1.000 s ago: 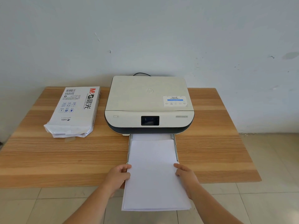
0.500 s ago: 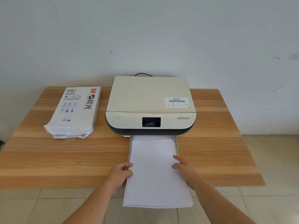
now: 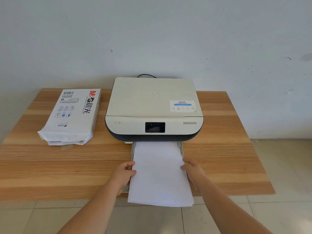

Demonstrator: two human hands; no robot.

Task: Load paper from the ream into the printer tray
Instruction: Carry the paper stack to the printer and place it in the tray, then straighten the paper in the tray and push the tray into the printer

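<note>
White paper [image 3: 160,173] lay at the lower centre of the frame, pushed farther into the printer tray [image 3: 180,147] than a second before, though its near end still overhung the wooden table [image 3: 224,154] edge. Left hand [image 3: 122,173] and right hand [image 3: 192,169] had crept forward along its side edges, fingers curled and pinching the stack. Loading looked partly done; more sliding seemed needed. Opened ream [image 3: 74,115] sat at centre left beside the printer [image 3: 153,107].
</note>
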